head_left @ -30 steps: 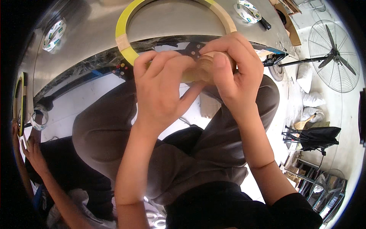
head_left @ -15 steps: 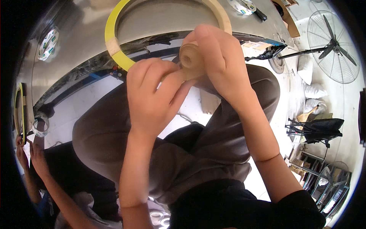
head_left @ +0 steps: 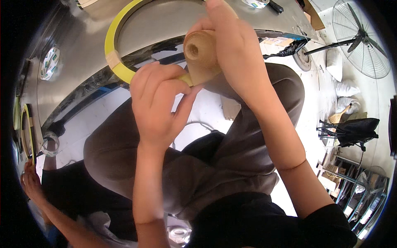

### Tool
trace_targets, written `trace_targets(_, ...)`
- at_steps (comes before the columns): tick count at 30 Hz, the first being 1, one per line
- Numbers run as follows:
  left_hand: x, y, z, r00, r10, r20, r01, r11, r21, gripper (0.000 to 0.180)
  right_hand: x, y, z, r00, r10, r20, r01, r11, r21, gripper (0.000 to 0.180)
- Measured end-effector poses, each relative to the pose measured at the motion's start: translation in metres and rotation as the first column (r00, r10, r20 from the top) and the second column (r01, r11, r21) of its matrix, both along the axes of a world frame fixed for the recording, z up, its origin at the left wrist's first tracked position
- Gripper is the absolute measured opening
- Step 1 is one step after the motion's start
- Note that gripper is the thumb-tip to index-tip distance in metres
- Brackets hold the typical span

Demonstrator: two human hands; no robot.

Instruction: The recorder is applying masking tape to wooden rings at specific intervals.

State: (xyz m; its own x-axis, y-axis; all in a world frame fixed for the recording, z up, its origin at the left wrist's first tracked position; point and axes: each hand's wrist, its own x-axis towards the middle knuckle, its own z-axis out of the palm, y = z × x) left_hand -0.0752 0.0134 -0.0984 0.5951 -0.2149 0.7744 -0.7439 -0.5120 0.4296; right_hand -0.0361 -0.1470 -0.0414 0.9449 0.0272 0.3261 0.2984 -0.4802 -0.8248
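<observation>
A large yellow ring [head_left: 110,41], with a tan band of tape wrapped round part of it, leans over the metal table's near edge toward me. My left hand [head_left: 159,103] pinches the ring's near part between thumb and fingers. A roll of tan tape [head_left: 199,48] is in my right hand [head_left: 235,49], which is closed round it from the right. From the roll, a short stretch of tape runs down to the ring beside my left fingertips. My right fingers partly hide the ring's right side.
The metal table [head_left: 78,53] carries a wrapped roll [head_left: 50,63] at left and another roll [head_left: 255,3] beside a black-handled tool [head_left: 276,6]. A co-worker's hand [head_left: 32,182] touches another ring [head_left: 27,132] at far left. A standing fan [head_left: 359,37] and folded black chair [head_left: 349,131] are at right.
My right hand has moved up and the tape roll now shows larger, with a short stretch of tape exposed. My left hand has shifted slightly down and left. My view has shifted slightly.
</observation>
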Motion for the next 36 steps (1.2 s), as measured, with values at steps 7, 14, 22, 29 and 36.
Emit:
trace_targets(7,0.002,0.003,0.001,0.999,0.034,0.042,-0.035,0.999,0.038,0.031,0.009,0.005,-0.021,0.809,0.183,0.558,0.255,0.746,-0.615,0.05)
trace_targets(14,-0.019,0.001,0.007,0.977,0.183,0.107,-0.201,0.96,0.193,0.032,0.012,0.008,-0.02,0.865,0.184,0.467,0.258,0.635,-0.728,0.045)
trace_targets(22,-0.035,-0.039,-0.052,0.479,-0.811,-0.335,-0.477,0.08,-0.875,0.032,0.017,0.011,-0.018,0.905,0.171,0.389,0.173,0.689,-0.704,0.039)
trace_targets(29,0.023,-0.048,-0.035,0.333,-0.943,0.012,-0.267,-0.106,-0.958,0.064,0.024,0.017,-0.03,0.891,0.019,0.453,0.315,0.693,-0.648,0.027)
trace_targets(36,0.027,-0.047,-0.071,0.331,-0.925,0.186,-0.277,-0.284,-0.918,0.059,0.007,-0.009,-0.007,0.833,-0.153,0.532,0.29,0.939,-0.184,0.008)
